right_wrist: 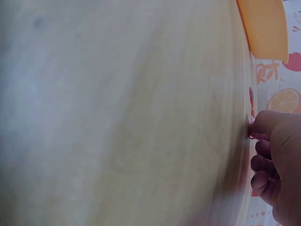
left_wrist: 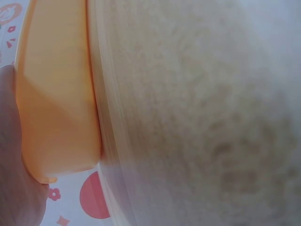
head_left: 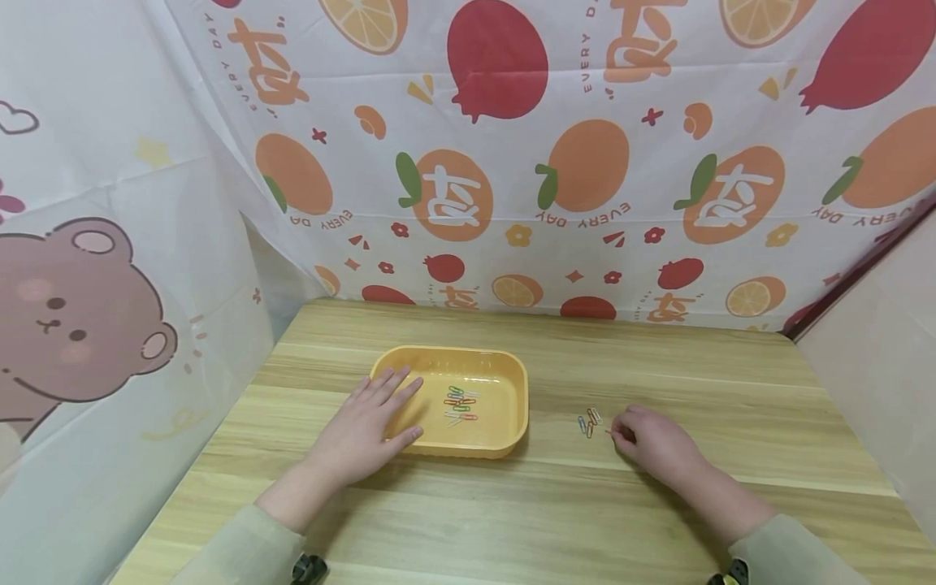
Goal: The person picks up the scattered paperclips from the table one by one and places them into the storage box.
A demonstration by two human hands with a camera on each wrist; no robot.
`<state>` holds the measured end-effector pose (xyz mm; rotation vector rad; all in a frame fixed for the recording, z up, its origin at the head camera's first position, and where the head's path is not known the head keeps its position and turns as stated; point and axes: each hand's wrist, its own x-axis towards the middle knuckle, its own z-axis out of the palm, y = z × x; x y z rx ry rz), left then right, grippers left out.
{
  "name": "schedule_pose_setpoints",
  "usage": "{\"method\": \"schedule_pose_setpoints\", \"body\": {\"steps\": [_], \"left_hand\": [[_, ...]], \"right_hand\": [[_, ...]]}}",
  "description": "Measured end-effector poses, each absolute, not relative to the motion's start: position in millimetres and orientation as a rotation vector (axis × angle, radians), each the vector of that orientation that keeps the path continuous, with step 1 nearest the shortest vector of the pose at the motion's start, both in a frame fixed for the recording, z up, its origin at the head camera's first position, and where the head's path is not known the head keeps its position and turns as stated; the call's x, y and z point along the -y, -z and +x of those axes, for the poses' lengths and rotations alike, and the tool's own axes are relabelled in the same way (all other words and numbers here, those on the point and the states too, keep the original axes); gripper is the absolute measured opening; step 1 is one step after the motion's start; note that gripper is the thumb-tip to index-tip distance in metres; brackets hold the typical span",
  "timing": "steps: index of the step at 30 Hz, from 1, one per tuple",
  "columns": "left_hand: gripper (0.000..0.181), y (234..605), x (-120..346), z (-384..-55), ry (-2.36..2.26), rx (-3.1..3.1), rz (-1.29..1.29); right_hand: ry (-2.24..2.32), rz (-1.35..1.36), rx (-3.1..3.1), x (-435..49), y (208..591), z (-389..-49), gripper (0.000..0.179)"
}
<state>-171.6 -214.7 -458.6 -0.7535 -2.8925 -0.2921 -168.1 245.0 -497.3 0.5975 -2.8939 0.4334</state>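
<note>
My left hand (head_left: pixel 363 433) lies over the left side of a yellow plastic tray (head_left: pixel 521 406), its fingers spread across the rim. The tray's outer wall (left_wrist: pixel 56 103) fills the left of the left wrist view, with part of the hand against it. Several coloured paper clips (head_left: pixel 461 405) lie in a loose cluster inside the tray. To the right of the tray, my right hand (head_left: pixel 654 443) pinches a reddish paper clip (right_wrist: pixel 252 137) between thumb and forefinger, close over the table. Just left of those fingertips lie several more paper clips (head_left: pixel 589 424), red, blue and pale.
The wood-grain table (head_left: pixel 497 528) extends around the tray and both hands. A fruit-print cloth (head_left: pixel 512 162) hangs along its back edge. On the left hangs a pale cloth with a bear print (head_left: pixel 80 317), and a light panel (head_left: pixel 877 341) borders the right side.
</note>
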Motion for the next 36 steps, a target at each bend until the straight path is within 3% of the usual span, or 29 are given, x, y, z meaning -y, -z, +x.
{"method": "schedule_pose_setpoints", "body": {"steps": [36], "left_hand": [[0.074, 457.9, 214.6, -171.2, 0.31, 2.885, -0.758]], "right_hand": [[-0.664, 0.417, 2.957, -253.6, 493.2, -165.5, 0.006]]}}
